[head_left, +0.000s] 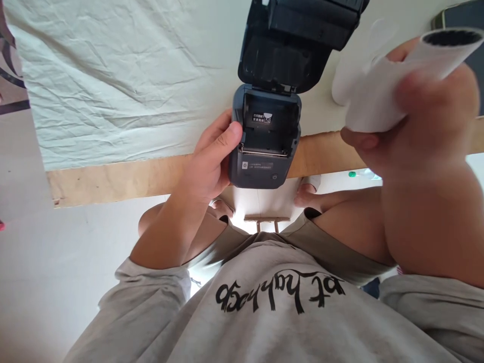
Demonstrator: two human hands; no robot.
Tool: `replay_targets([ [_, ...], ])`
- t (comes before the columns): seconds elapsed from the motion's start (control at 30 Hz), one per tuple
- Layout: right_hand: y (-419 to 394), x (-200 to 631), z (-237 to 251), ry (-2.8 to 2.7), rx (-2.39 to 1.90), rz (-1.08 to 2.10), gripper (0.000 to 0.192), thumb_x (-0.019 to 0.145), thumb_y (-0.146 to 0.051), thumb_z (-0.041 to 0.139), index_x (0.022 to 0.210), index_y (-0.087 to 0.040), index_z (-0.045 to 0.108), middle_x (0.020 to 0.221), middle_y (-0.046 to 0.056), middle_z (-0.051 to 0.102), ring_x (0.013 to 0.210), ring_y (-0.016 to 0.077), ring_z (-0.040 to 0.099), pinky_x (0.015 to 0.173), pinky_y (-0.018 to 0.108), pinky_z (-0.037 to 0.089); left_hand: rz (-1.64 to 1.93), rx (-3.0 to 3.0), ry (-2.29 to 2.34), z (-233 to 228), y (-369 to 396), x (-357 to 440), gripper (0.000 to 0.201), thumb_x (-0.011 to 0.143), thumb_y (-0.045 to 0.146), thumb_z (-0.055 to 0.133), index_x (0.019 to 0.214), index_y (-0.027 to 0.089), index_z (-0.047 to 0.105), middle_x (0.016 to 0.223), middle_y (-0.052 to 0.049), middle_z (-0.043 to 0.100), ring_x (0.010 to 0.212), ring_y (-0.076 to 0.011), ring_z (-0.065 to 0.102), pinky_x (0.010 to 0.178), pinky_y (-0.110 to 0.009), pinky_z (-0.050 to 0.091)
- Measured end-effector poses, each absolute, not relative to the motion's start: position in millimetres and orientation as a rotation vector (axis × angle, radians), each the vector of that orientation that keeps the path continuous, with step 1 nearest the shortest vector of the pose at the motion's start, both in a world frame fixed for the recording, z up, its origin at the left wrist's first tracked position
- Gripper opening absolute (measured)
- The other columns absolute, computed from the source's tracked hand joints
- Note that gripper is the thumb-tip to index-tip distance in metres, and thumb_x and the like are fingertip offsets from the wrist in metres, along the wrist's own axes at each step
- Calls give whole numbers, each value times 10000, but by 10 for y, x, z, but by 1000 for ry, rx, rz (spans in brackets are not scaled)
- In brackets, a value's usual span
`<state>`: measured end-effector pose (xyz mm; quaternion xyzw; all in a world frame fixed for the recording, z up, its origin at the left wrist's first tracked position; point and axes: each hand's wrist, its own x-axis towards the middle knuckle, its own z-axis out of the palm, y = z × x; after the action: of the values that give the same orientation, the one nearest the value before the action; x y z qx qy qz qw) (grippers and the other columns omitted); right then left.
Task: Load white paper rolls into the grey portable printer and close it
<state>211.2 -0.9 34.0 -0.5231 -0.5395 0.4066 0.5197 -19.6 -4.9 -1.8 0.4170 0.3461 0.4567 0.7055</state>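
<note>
A small dark grey label printer (264, 146) sits at the near edge of a table, its lid (298, 35) swung open and back, and its paper bay looks empty. My left hand (212, 161) grips the printer's left side, thumb on its top edge. My right hand (419, 116) is raised close to the camera and holds a white paper roll (393, 80) with a hollow core, up and to the right of the printer. The roll and that hand are blurred.
A wrinkled white cloth (124, 85) covers the table, whose bare wooden edge (124, 179) runs along the front. A dark object (459, 15) lies at the far right corner. Below are my grey shirt, my knees and a pale floor (45, 262).
</note>
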Motion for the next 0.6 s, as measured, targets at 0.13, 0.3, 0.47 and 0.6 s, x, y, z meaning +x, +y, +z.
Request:
replay_targets([
  [0.13, -57, 2097, 94, -1440, -1180, 874, 269, 796, -488, 659, 780, -242, 553, 656, -12, 488, 520, 120, 467, 465, 295, 371, 1019, 948, 787, -27, -46, -179, 437, 909, 573, 471, 1004, 221, 712, 957, 11, 707, 817, -128, 701, 681, -252, 565],
  [0.3, -52, 2090, 83, -1803, -1312, 455, 254, 864, -490, 546, 819, -244, 505, 738, 13, 534, 689, 159, 489, 638, 333, 380, 1057, 938, 770, -27, -39, -153, 453, 915, 564, 461, 1020, 201, 711, 987, -7, 720, 908, -145, 704, 794, -268, 580],
  [0.47, 19, 2083, 55, -1915, -1436, 194, 242, 741, -309, 661, 897, -265, 481, 850, 6, 608, 717, 188, 565, 665, 361, 457, 1019, 907, 747, -15, -36, -156, 388, 898, 484, 521, 1061, 171, 683, 982, -25, 715, 892, -155, 706, 745, -266, 594],
  [0.6, 35, 2070, 40, -1932, -1545, 225, 495, 708, -193, 645, 1127, -334, 425, 971, -13, 645, 729, 195, 599, 696, 378, 489, 977, 918, 729, -12, -38, -181, 376, 901, 513, 508, 1022, 194, 665, 823, -12, 673, 815, -155, 710, 617, -236, 582],
])
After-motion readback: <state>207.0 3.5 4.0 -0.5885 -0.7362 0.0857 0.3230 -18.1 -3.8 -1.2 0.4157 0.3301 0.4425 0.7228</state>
